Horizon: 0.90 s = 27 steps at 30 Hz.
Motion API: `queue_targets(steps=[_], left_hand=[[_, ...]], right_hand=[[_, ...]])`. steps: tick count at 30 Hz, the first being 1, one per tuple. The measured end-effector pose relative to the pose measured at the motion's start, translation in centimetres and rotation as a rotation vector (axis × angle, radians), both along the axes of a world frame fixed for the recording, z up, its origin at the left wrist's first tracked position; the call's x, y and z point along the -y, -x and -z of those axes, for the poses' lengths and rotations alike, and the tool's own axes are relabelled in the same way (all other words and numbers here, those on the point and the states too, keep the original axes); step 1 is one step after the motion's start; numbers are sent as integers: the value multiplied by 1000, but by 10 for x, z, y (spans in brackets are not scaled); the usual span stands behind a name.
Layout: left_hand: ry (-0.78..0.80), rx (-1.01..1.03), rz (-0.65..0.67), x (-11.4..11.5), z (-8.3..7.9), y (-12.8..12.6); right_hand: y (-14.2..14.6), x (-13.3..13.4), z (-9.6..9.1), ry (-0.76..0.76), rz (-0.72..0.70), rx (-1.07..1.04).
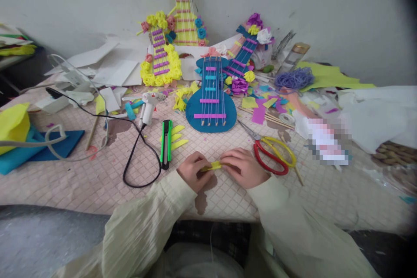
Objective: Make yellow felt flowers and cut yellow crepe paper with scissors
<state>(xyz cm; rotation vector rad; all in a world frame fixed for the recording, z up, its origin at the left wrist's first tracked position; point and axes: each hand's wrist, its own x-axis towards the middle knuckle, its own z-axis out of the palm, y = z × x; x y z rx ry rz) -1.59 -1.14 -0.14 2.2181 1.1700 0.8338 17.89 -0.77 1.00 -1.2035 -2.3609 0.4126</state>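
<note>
Between my two hands, low over the table's front, is a small strip of yellow paper (pixel 215 165). My left hand (pixel 196 170) pinches its left end, and my right hand (pixel 243 167) has its fingers closed on the right end. Just beyond them lies a blue paper guitar (pixel 211 113) with purple and light blue bars and strings. Left of my left hand are a green box cutter (pixel 166 144) and several yellow paper pieces (pixel 178 135). Scissors (pixel 273 153) with red and yellow handles rest beside my right hand.
A white glue gun (pixel 149 108) with a looped black cord stands at the left. Decorated paper instruments (pixel 160 54) lean at the back. Purple yarn (pixel 294 78), paper scraps (pixel 259 112) and wooden sticks (pixel 276 120) are to the right. Blue sheets (pixel 61 145) lie far left.
</note>
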Motion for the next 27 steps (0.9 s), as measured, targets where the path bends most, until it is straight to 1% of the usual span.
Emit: queue_targets(steps=[6, 11, 14, 18, 20, 22, 25, 27], left_hand=[[33, -23, -22, -3, -3, -1], [72, -18, -53, -1, -2, -2], [71, -17, -46, -2, -7, -4], [54, 37, -43, -6, -22, -4], [33, 74, -74, -8, -30, -2], [22, 96, -132, -10, -39, 0], [66, 105, -179, -16, -55, 3], [116, 122, -150, -22, -67, 5]], right_hand=[[4, -3, 2, 41, 128, 31], [5, -2, 0, 47, 98, 13], [7, 0, -7, 53, 70, -66], [8, -4, -19, 182, 44, -226], [9, -9, -26, 257, 87, -297], [10, -16, -35, 311, 111, -371], [14, -30, -52, 388, 71, -504], [16, -40, -62, 466, 39, -622]])
